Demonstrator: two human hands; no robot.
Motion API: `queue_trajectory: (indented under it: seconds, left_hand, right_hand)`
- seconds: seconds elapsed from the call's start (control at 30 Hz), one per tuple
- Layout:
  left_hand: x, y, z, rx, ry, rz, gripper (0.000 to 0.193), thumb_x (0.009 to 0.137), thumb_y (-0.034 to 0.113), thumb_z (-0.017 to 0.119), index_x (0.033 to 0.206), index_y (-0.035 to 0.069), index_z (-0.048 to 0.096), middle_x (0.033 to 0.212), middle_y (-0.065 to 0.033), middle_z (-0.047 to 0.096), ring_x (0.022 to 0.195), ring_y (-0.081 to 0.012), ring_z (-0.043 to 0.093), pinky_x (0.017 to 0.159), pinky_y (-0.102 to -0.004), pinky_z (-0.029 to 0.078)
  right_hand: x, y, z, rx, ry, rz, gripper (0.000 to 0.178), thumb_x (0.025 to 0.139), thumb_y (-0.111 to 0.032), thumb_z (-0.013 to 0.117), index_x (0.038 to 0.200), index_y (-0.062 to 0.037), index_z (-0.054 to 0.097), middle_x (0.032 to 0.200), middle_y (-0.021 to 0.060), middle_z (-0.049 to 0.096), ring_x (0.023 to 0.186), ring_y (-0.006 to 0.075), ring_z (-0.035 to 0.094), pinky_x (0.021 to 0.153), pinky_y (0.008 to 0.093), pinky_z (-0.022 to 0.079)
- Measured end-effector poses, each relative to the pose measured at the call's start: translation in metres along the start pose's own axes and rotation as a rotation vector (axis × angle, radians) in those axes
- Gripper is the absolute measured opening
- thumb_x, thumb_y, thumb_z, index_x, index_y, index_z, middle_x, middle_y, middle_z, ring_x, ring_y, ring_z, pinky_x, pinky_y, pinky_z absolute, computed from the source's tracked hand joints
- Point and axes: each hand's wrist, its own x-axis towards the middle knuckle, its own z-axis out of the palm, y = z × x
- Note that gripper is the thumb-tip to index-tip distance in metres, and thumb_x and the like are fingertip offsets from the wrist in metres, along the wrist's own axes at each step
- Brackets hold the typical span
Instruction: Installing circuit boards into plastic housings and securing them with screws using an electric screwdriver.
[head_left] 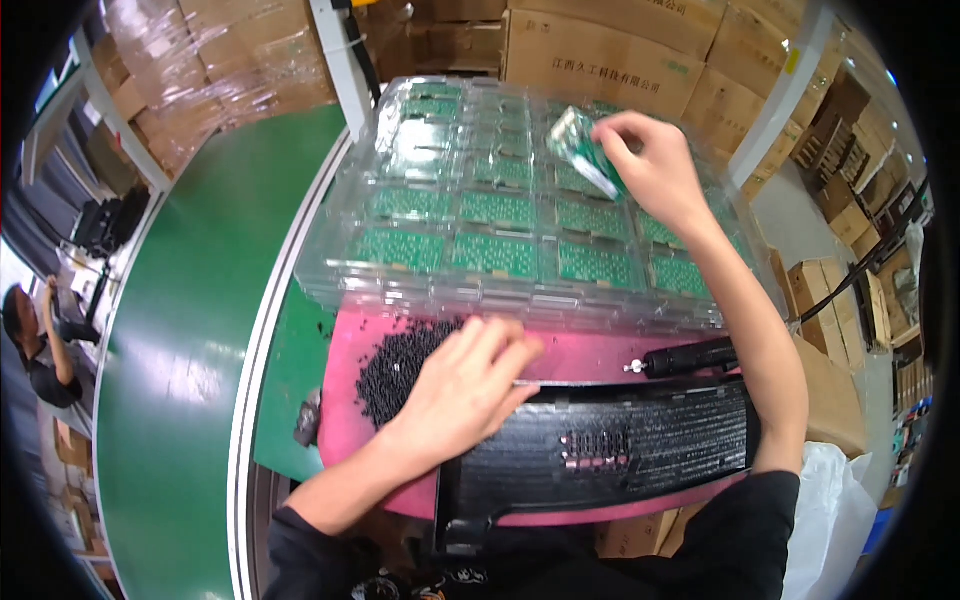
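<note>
In my right hand [655, 165] is a green circuit board [585, 155], pinched between thumb and fingers and tilted above the clear plastic trays [330, 250]. Rows of green circuit boards [495, 210] lie in the tray compartments. My left hand [465, 385] is over the left end of a black plastic housing [660, 425], its fingers bent and apart, with nothing visible in them. Just left of that hand lies a pile of small black screws [390, 375], partly hidden by it. The long curved housing has a slotted patch near its middle and rests on a pink mat [345, 400].
A black electric screwdriver [690, 358] lies behind the housing, its bit pointing left. A green conveyor belt [180, 350] runs along the left side. Stacked cardboard boxes [600, 65] stand behind the trays. Another person [45, 345] sits at far left. A white plastic bag [830, 510] hangs at lower right.
</note>
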Motion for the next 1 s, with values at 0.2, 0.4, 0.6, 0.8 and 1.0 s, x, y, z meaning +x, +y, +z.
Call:
queue_trajectory:
  seconds: [0.2, 0.4, 0.6, 0.8, 1.0]
  left_hand:
    - [0.021, 0.024, -0.011, -0.045, 0.14, 0.111, 0.074, 0.064, 0.009, 0.087, 0.131, 0.003, 0.055, 0.122, -0.016, 0.057, 0.11, -0.0362, 0.058, 0.092, -0.0418, 0.052]
    - [0.029, 0.035, -0.009, -0.103, -0.012, 0.196, 0.058, 0.064, 0.011, 0.086, 0.117, 0.001, 0.065, 0.107, -0.0122, 0.067, 0.098, -0.0293, 0.064, 0.085, -0.0383, 0.052]
    - [0.034, 0.038, -0.001, -0.278, -0.055, 0.176, 0.06, 0.066, 0.014, 0.086, 0.12, 0.001, 0.064, 0.112, -0.0115, 0.068, 0.096, -0.0263, 0.065, 0.079, -0.0337, 0.051]
    - [0.015, 0.04, 0.015, -0.461, -0.272, 0.013, 0.056, 0.074, 0.016, 0.083, 0.124, 0.003, 0.061, 0.11, -0.0109, 0.065, 0.091, -0.0227, 0.063, 0.071, -0.0316, 0.051]
    - [0.004, 0.042, 0.021, -0.267, -0.55, -0.056, 0.058, 0.069, 0.014, 0.082, 0.121, 0.004, 0.058, 0.108, -0.0094, 0.061, 0.093, -0.0292, 0.065, 0.072, -0.0355, 0.054]
  right_hand:
    - [-0.116, -0.088, -0.045, 0.202, -0.505, 0.066, 0.012, 0.082, -0.007, 0.066, 0.085, 0.0038, 0.07, 0.078, 0.0159, 0.071, 0.074, 0.0252, 0.07, 0.071, 0.0326, 0.055]
    - [-0.157, -0.091, -0.077, 0.037, -0.36, -0.156, 0.037, 0.076, -0.003, 0.074, 0.112, -0.0005, 0.062, 0.107, 0.0154, 0.066, 0.102, 0.0323, 0.063, 0.088, 0.037, 0.051]
    - [-0.196, -0.076, -0.107, -0.169, -0.267, -0.16, 0.061, 0.065, -0.014, 0.089, 0.119, -0.0021, 0.063, 0.111, 0.0135, 0.067, 0.104, 0.0304, 0.065, 0.089, 0.0359, 0.053]
    - [-0.238, -0.059, -0.096, -0.055, -0.287, -0.01, 0.064, 0.062, -0.022, 0.091, 0.116, -0.0013, 0.063, 0.11, 0.0139, 0.067, 0.103, 0.0313, 0.064, 0.089, 0.0379, 0.052]
    - [-0.263, -0.048, -0.076, 0.103, -0.417, 0.151, 0.058, 0.059, -0.014, 0.088, 0.111, -0.0026, 0.065, 0.121, 0.0129, 0.063, 0.113, 0.0318, 0.058, 0.098, 0.0412, 0.046]
